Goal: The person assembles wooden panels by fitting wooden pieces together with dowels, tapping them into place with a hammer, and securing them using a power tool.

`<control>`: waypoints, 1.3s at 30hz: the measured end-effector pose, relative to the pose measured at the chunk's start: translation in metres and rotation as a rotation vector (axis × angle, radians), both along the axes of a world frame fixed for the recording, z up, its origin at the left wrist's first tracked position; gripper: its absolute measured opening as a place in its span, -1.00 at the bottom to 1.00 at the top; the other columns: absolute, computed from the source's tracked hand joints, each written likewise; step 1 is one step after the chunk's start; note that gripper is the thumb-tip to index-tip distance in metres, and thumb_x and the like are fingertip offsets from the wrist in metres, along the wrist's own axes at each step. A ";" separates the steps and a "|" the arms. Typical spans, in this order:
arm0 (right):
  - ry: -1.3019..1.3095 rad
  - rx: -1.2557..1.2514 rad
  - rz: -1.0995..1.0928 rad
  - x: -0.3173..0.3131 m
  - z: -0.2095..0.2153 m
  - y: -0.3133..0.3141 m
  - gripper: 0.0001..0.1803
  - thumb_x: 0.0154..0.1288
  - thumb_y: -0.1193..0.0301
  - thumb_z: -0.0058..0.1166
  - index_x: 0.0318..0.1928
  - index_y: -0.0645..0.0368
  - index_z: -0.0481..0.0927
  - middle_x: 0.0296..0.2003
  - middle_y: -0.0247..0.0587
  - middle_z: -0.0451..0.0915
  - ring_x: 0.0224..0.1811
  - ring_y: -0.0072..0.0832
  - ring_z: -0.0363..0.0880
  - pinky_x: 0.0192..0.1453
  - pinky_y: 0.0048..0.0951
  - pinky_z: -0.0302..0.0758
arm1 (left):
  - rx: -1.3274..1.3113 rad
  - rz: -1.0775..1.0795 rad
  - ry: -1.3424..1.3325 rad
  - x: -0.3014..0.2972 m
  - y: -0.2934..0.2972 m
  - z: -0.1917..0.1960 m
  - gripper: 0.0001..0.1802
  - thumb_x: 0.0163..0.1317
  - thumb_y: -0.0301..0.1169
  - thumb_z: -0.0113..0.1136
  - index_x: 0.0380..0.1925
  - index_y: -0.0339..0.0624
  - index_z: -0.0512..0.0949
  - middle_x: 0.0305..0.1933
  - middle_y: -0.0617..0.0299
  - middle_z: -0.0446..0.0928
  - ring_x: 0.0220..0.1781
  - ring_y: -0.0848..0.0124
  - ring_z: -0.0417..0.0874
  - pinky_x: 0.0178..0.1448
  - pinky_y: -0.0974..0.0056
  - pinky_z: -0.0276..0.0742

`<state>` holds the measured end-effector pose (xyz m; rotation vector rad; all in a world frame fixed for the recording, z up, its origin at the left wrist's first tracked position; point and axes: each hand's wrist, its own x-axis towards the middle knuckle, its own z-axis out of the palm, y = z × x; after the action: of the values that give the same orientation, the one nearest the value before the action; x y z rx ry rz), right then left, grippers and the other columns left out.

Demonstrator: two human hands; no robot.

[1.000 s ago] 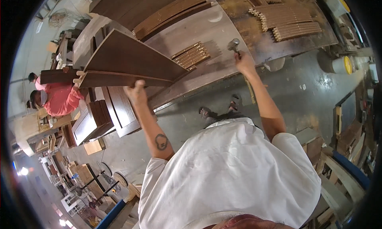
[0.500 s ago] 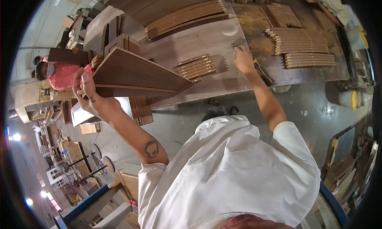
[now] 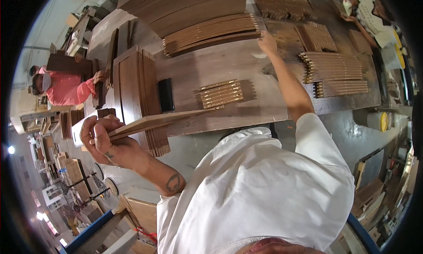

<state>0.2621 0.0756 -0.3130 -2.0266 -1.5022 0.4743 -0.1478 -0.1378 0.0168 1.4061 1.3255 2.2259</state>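
Near the left side of the table, my left hand [image 3: 105, 139] is closed around one end of a brown wooden board [image 3: 169, 118]. The board shows nearly edge-on, and its far end reaches toward a small group of short slats [image 3: 221, 94]. My right arm stretches forward over the table. Its hand [image 3: 267, 43] is closed at the right end of a stack of long brown slats [image 3: 209, 31]; what its fingertips hold, if anything, is hidden. A small dark piece [image 3: 268, 69] lies on the table by my right forearm.
Brown panels [image 3: 132, 84] stand stacked at the left beside a flat black object [image 3: 166, 95]. Slat bundles [image 3: 332, 68] lie on the right. A person in a pink top [image 3: 70, 88] works at the far left; another person [image 3: 370, 18] is at the far right.
My right hand has moved forward from the small dark piece to the long slats' end. My left hand has lowered, and the board has tilted from showing its face to nearly edge-on.
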 end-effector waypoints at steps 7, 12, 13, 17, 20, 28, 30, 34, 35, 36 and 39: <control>-0.259 -0.222 0.187 0.014 -0.013 0.010 -0.30 0.14 0.08 0.25 0.24 0.12 0.37 0.23 -0.02 0.38 0.23 -0.06 0.38 0.27 -0.15 0.36 | -0.088 -0.143 -0.002 -0.001 -0.008 -0.005 -0.55 0.29 -0.12 0.07 -0.05 -0.31 0.44 -0.58 0.19 0.42 -0.56 0.41 0.40 -0.37 0.30 0.40; -0.057 0.112 0.418 0.007 0.069 -0.027 -0.48 0.11 0.07 0.30 0.00 0.10 0.61 -0.07 -0.17 0.56 -0.10 -0.34 0.53 -0.02 -0.38 0.43 | -0.181 -0.206 -0.038 -0.005 -0.019 -0.002 -0.47 0.32 -0.11 0.02 0.06 -0.37 0.37 -0.57 0.22 0.37 -0.52 0.44 0.31 -0.30 0.26 0.31; 0.218 0.205 0.387 -0.012 0.118 -0.044 -0.51 0.11 0.08 0.32 -0.03 0.11 0.61 -0.17 -0.20 0.58 -0.18 -0.39 0.52 -0.08 -0.43 0.41 | -0.171 -0.223 -0.070 -0.006 -0.028 0.002 -0.47 0.32 -0.13 0.01 0.07 -0.40 0.36 -0.57 0.21 0.38 -0.50 0.44 0.31 -0.30 0.26 0.29; 1.131 0.962 0.159 -0.001 0.233 -0.072 -0.78 0.22 0.42 0.19 -0.18 0.31 0.58 -0.16 0.02 0.63 -0.08 -0.22 0.60 0.05 -0.15 0.55 | -0.157 -0.245 -0.135 0.002 -0.013 0.004 -0.49 0.21 -0.24 0.11 -0.03 -0.51 0.38 -0.59 0.06 0.46 -0.57 0.39 0.47 -0.39 0.35 0.44; 0.930 0.962 0.364 -0.008 0.332 -0.123 -0.58 0.26 0.21 0.09 -0.14 0.39 0.53 -0.19 0.00 0.57 -0.15 -0.16 0.56 0.11 0.01 0.41 | -0.183 -0.153 -0.168 0.007 -0.013 0.008 -0.58 0.18 -0.27 0.19 -0.12 -0.44 0.48 -0.60 0.11 0.51 -0.58 0.44 0.50 -0.39 0.41 0.42; 1.165 0.716 0.383 -0.058 0.318 -0.138 -0.61 0.26 0.06 0.14 -0.29 0.14 0.44 -0.33 -0.13 0.49 -0.40 -0.34 0.44 -0.18 -0.13 0.40 | -0.164 -0.185 -0.087 -0.017 -0.014 -0.006 -0.50 0.11 -0.09 0.23 -0.26 -0.42 0.55 -0.45 0.10 0.59 -0.43 0.44 0.55 -0.16 0.41 0.39; 1.215 0.673 0.486 -0.067 0.303 -0.137 -0.69 0.29 0.13 0.14 -0.29 0.09 0.44 -0.34 -0.12 0.50 -0.42 -0.33 0.44 -0.22 -0.12 0.41 | -0.223 -0.426 0.021 -0.033 -0.017 -0.009 -0.40 0.30 -0.06 0.05 0.00 -0.50 0.41 -0.35 -0.02 0.57 -0.29 0.37 0.59 -0.13 0.33 0.49; 1.165 0.726 0.491 -0.070 0.297 -0.139 -0.73 0.32 0.14 0.11 -0.29 0.06 0.44 -0.34 -0.11 0.51 -0.41 -0.31 0.45 -0.23 -0.11 0.42 | -0.160 -0.334 0.008 -0.024 -0.015 -0.007 -0.55 0.29 -0.21 0.04 -0.16 -0.51 0.52 -0.24 -0.08 0.57 -0.24 0.33 0.61 -0.10 0.27 0.50; 1.194 0.705 0.520 -0.064 0.295 -0.137 -0.72 0.32 0.14 0.10 -0.29 0.06 0.44 -0.34 -0.11 0.50 -0.41 -0.31 0.45 -0.24 -0.11 0.42 | -0.143 -0.289 -0.025 -0.016 -0.015 -0.005 -0.60 0.25 -0.26 0.07 -0.24 -0.50 0.56 -0.19 -0.11 0.56 -0.23 0.32 0.62 -0.07 0.28 0.51; 1.222 0.685 0.550 -0.061 0.292 -0.136 -0.72 0.32 0.13 0.10 -0.29 0.06 0.45 -0.35 -0.11 0.50 -0.42 -0.31 0.45 -0.25 -0.11 0.42 | -0.142 -0.286 -0.027 -0.014 -0.016 -0.005 -0.60 0.25 -0.26 0.07 -0.24 -0.50 0.56 -0.19 -0.11 0.56 -0.23 0.32 0.62 -0.07 0.28 0.51; 1.208 0.726 0.518 -0.079 0.289 -0.138 -0.70 0.32 0.12 0.09 -0.31 0.09 0.45 -0.36 -0.11 0.50 -0.43 -0.31 0.44 -0.26 -0.10 0.42 | -0.101 -0.279 -0.073 -0.015 -0.011 -0.012 -0.65 0.24 -0.31 0.09 -0.22 -0.46 0.57 -0.16 -0.10 0.57 -0.20 0.30 0.62 -0.04 0.29 0.51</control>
<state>0.1828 -0.0625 -0.0239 -0.5091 -1.0850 0.9420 -0.1631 -0.1486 0.0051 1.3664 1.1239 1.9815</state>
